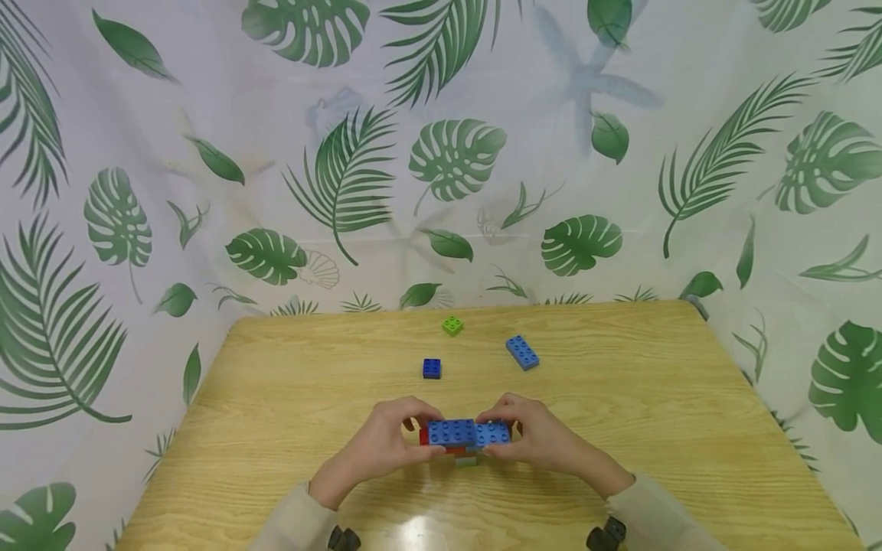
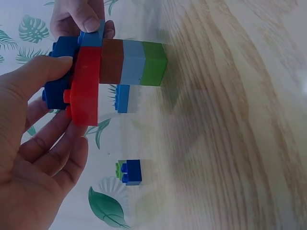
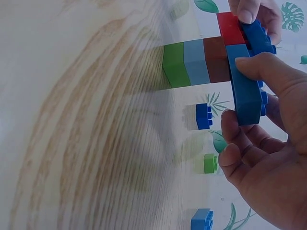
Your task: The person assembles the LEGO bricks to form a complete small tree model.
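A T-shaped stack of toy building bricks stands on the table between the two hands. Its column rises from a green brick [image 2: 153, 64] through a light blue brick [image 2: 133, 62] to a brown brick [image 2: 112, 62]. Across the column sit a red brick [image 2: 86, 91] on the left and a blue brick [image 1: 492, 434] on the right. On top lies a dark blue brick [image 1: 451, 432], which my left hand [image 1: 389, 436] pinches, thumb at its near side. My right hand [image 1: 534, 432] grips the blue brick between thumb and fingers.
Beyond the stack on the wooden table [image 1: 296, 383] lie a small dark blue brick [image 1: 432, 369], a lime green brick [image 1: 452, 326] and a longer blue brick [image 1: 522, 353]. A leaf-patterned curtain [image 1: 524, 176] hangs behind the table's far edge.
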{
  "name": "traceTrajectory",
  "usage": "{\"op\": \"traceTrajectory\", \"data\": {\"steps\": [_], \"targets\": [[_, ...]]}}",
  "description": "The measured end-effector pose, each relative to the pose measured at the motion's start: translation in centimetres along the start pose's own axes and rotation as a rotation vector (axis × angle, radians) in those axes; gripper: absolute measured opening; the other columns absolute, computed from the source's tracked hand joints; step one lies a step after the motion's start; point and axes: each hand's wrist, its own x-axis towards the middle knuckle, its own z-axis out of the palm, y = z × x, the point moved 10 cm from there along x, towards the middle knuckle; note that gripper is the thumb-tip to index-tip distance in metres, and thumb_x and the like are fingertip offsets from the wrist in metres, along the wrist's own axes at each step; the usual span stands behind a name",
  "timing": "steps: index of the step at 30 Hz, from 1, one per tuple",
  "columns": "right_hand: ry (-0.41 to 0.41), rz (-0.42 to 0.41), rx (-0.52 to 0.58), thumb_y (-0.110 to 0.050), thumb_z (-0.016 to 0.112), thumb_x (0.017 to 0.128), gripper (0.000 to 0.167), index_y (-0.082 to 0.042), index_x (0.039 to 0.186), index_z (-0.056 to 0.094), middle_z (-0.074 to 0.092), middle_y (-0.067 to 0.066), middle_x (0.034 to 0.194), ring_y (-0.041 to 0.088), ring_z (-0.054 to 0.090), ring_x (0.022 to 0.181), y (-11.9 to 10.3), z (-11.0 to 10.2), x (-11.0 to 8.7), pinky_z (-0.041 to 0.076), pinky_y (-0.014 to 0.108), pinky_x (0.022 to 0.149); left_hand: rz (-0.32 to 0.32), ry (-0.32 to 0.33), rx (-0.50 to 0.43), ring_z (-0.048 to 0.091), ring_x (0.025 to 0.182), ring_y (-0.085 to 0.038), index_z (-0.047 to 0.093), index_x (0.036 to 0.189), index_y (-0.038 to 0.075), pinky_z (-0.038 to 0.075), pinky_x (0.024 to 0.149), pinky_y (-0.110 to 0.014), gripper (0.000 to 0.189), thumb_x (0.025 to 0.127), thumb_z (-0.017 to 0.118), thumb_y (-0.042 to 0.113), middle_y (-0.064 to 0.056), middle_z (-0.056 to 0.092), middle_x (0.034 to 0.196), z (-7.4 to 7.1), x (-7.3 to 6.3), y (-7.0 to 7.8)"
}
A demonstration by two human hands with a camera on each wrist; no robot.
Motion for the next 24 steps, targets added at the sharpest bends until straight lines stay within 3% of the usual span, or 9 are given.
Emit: {"op": "traceTrajectory", "data": {"steps": [8, 15, 24], "targets": [[0.003, -0.003, -0.006, -0.031, 0.081, 0.093, 0.034, -0.018, 0.125, 0.077, 0.064, -0.007, 0.103, 0.009, 0.053, 0.084, -0.1, -0.1, 0.0, 0.049, 0.023, 0.072, -0.036, -0.030, 0.016, 0.063, 0.090, -0.004, 0.077, 0.116, 0.018, 0.060, 0.079, -0.039, 0.032, 0.087, 0.089, 0.025, 0.005, 0.075, 0.107, 0.1, 0.3, 0.1], [-0.001, -0.011, 0.007, -0.031, 0.081, 0.094, 0.033, -0.018, 0.124, 0.077, 0.064, -0.006, 0.103, 0.020, 0.056, 0.084, -0.3, -0.1, -0.1, 0.047, 0.022, 0.069, -0.055, -0.047, -0.005, 0.064, 0.089, -0.007, 0.078, 0.115, 0.016, 0.061, 0.078, -0.035, 0.030, 0.088, 0.088, 0.026, 0.003, 0.074, 0.105, 0.2, 0.4, -0.1], [0.017, -0.046, -0.036, -0.038, 0.082, 0.093, 0.041, -0.019, 0.128, 0.074, 0.066, -0.004, 0.109, 0.012, 0.056, 0.090, -1.0, -0.1, -0.1, 0.046, 0.025, 0.072, -0.064, -0.073, -0.011, 0.065, 0.087, -0.009, 0.078, 0.115, 0.014, 0.062, 0.079, -0.035, 0.030, 0.088, 0.087, 0.024, 0.003, 0.074, 0.103, 0.2, 0.6, 0.1]]}}
